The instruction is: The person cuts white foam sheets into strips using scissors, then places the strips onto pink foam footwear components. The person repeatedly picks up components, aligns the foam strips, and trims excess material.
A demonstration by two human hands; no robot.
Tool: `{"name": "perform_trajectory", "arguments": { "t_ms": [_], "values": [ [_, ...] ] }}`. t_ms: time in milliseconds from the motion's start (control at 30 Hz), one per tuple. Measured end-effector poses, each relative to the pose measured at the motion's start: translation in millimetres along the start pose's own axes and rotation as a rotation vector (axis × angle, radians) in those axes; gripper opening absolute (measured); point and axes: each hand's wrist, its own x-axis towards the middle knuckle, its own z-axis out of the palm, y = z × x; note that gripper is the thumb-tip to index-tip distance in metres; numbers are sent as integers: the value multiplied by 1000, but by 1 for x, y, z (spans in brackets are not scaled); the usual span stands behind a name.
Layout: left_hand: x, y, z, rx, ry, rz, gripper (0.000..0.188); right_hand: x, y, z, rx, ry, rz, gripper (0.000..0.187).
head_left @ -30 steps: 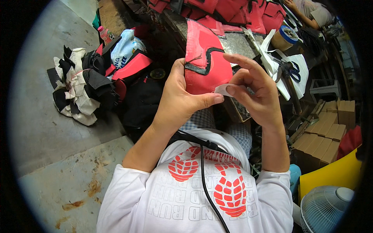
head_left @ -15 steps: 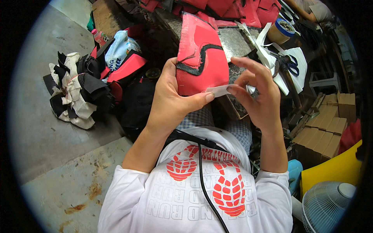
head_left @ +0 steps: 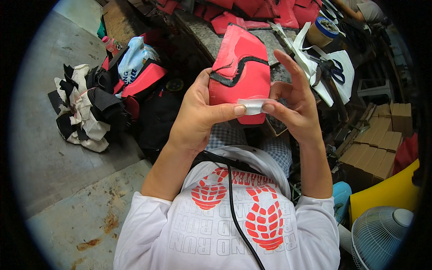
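Note:
A red shaped panel [head_left: 252,83] with a curving black trim and a frayed edge is held up in front of my chest. My left hand [head_left: 195,110] grips it along its left side, with the thumb laid across the lower part. A short white strip [head_left: 253,105] lies across the panel near its lower end. The left thumb presses on one end of that strip. At the other end, my right hand [head_left: 297,101] has its thumb on the strip, with the index finger stretched upward. Its remaining fingers are curled at the panel's right edge, partly hidden behind it.
More red panels [head_left: 265,13] are heaped at the far side of the grey work surface [head_left: 198,28]. Dark-handled scissors [head_left: 337,72], white scraps [head_left: 346,90] and a blue-lidded jar [head_left: 321,33] sit at right. Cardboard boxes [head_left: 369,155] and a fan [head_left: 382,234] stand lower right; fabric scraps [head_left: 85,108] lie left.
The white strip has come down flat across the red panel's lower part. My right thumb has moved onto its end, and the panel is slightly lower and further right.

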Motion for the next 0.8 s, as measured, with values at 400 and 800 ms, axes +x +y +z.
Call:
{"name": "perform_trajectory", "arguments": {
  "t_ms": [400, 800],
  "values": [
    [5, -16, 2, 110, -97, -74, 69, -11, -1, 16, 399, 72, 202, 116],
    [38, -43, 18, 909, 18, 441, 40, -12, 25, -1, -250, 294, 47, 111]
  ]
}}
